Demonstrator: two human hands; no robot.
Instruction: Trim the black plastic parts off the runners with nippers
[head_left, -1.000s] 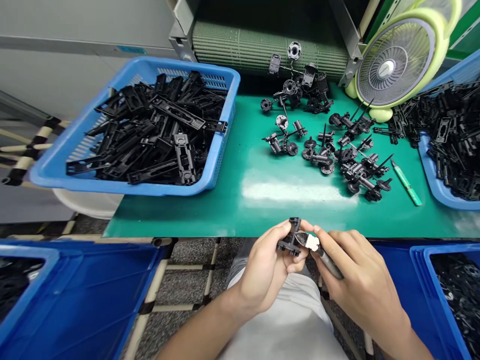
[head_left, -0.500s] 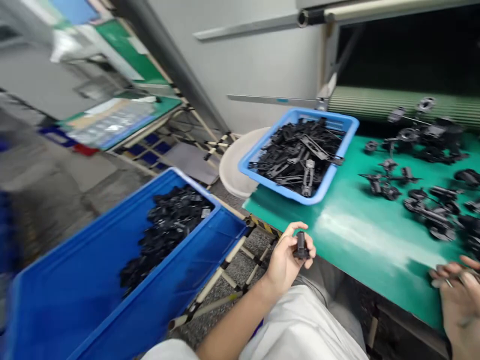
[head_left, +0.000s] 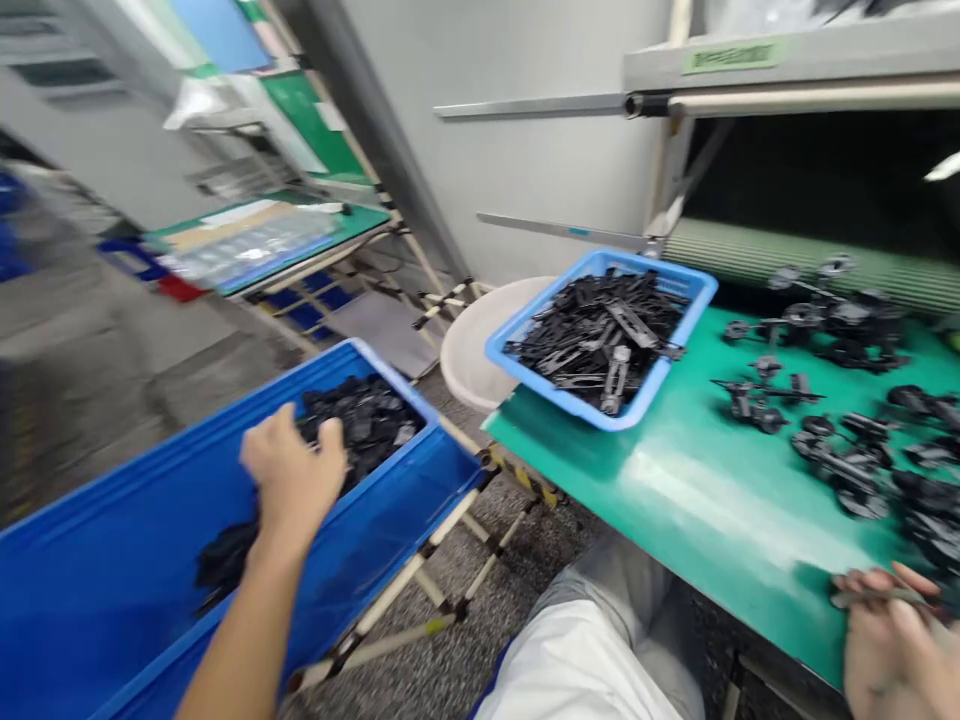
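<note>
The person's left hand hung over a deep blue plastic bin, its back toward the camera and its fingers curled slightly apart, just above and beside a heap of black plastic parts. The palm was hidden, so it could not be told whether those fingers held anything. The heap lay against the bin's far wall, toward one corner.

The right hand sat at the near edge of a green bench mat, its fingers closed together around a slim tool. The tool was too blurred and partly covered to identify further.

Assembled black plastic units lay scattered across the mat, well apart from the left hand. Nearer the bin, a light blue basket stood at the mat's corner, filled with black plastic frames. A round white tub stood just beside it. Beyond the mat ran a green mesh conveyor belt. The person's white-clad lap showed at the bottom.
</note>
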